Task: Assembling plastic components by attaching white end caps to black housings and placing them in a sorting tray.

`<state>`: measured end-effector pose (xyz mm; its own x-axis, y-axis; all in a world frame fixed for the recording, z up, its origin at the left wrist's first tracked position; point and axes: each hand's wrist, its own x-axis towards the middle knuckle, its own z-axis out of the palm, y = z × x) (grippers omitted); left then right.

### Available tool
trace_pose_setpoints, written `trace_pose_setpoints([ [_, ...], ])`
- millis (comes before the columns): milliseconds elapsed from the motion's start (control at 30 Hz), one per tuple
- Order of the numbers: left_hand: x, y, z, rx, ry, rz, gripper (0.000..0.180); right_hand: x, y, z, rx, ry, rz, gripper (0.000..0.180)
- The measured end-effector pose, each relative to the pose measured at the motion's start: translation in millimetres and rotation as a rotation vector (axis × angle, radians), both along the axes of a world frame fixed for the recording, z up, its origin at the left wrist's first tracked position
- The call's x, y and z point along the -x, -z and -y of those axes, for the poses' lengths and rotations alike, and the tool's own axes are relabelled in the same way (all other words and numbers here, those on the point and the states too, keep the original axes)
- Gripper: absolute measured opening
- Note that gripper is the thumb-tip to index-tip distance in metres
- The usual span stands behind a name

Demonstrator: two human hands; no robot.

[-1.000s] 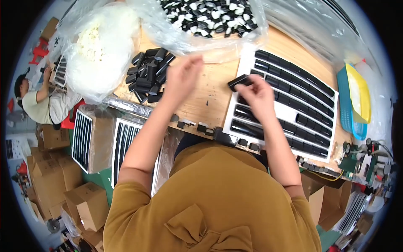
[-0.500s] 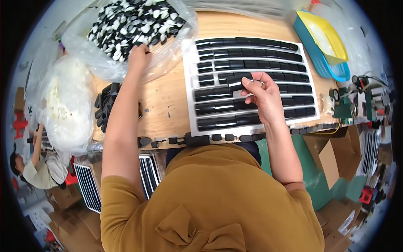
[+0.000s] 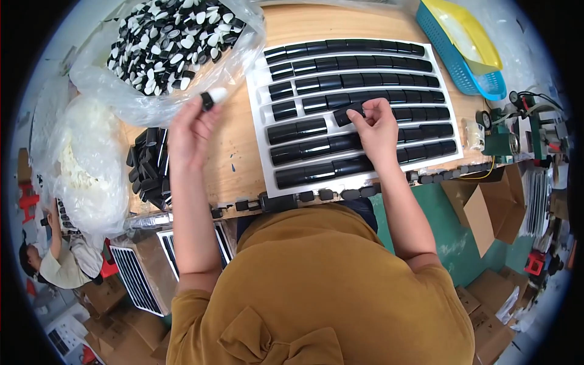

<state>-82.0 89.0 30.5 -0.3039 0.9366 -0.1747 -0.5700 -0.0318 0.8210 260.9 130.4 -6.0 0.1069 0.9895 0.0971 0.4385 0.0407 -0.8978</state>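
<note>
My left hand is raised off the table beside the plastic bag. Its fingertips pinch a small black-and-white oval piece, slightly blurred. Over the tray, my right hand holds a short black block between thumb and fingers. Beneath it lies the white tray, whose rows hold many glossy black blocks. Some slots at the left of the rows show gaps. To the far left, an open clear bag is heaped with loose black and white oval pieces.
Black blocks are piled left of my left forearm, near a bag of whitish pieces. Blue and yellow baskets stand far right, with a green device nearer. Small dark pieces line the table's front edge. Another person works at left.
My left hand has come out of the heap toward me, now showing a black-and-white oval piece. My right hand still holds the black block over the tray, tilted differently. The view has shifted slightly.
</note>
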Motion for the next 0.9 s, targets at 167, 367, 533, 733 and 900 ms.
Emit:
trace_pose_setpoints([
  [167, -30, 20, 31, 0.046, 0.240, 0.379, 0.030, 8, -7, 2, 0.003, 0.027, 0.044, 0.031],
  [367, -63, 15, 41, 0.140, 0.224, 0.271, 0.040, 14, -1, 12, 0.022, -0.008, 0.202, 0.029],
  [533, -74, 13, 47, 0.118, 0.232, 0.201, 0.036, 7, -14, 24, -0.285, -0.019, 0.696, 0.022],
  [733, -86, 11, 44, 0.174, 0.252, 0.149, 0.034, -14, -12, 24, -0.340, -0.013, 0.649, 0.020],
  [900, -92, 4, 47, 0.197, 0.224, 0.026, 0.032, -59, -16, 3, -0.214, 0.190, 0.762, 0.019],
])
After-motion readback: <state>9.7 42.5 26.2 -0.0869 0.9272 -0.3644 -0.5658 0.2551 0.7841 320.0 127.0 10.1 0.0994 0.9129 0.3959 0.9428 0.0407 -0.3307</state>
